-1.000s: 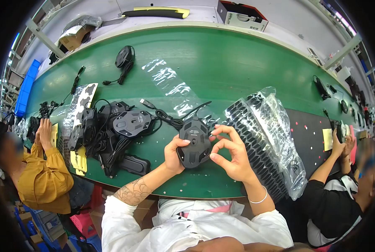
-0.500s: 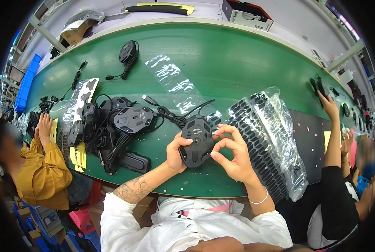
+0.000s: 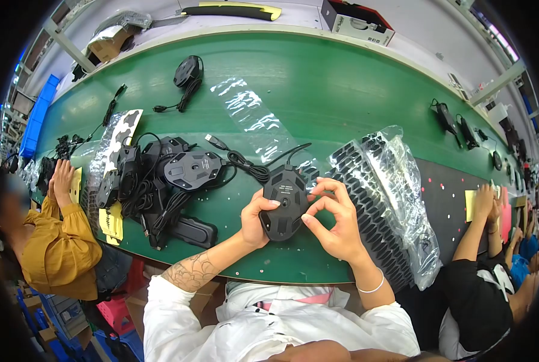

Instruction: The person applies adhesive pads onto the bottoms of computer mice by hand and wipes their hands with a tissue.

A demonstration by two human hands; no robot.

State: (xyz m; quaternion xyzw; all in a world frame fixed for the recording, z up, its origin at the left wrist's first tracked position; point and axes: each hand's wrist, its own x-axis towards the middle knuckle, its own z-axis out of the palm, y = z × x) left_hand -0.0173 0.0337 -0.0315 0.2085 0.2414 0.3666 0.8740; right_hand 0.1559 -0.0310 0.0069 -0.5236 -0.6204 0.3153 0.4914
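The left hand (image 3: 254, 221) grips a wired mouse (image 3: 286, 196), underside up, over the table (image 3: 324, 72). The right hand (image 3: 342, 232) curls at its edge; pinch indeterminate. Handling appears unfinished; a second mouse (image 3: 192, 169) lies unheld leftward.

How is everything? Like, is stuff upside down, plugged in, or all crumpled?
Held mouse: underside up
Left hand: gripping that mouse
Right hand: fingers bent, beside it; touching unclear
USB plug: not plugged in
Cable by the plug: bundled in loops
Mouse on the pile: underside up
Clear plastic strip: lying on the table
Clear bag: wrinkled
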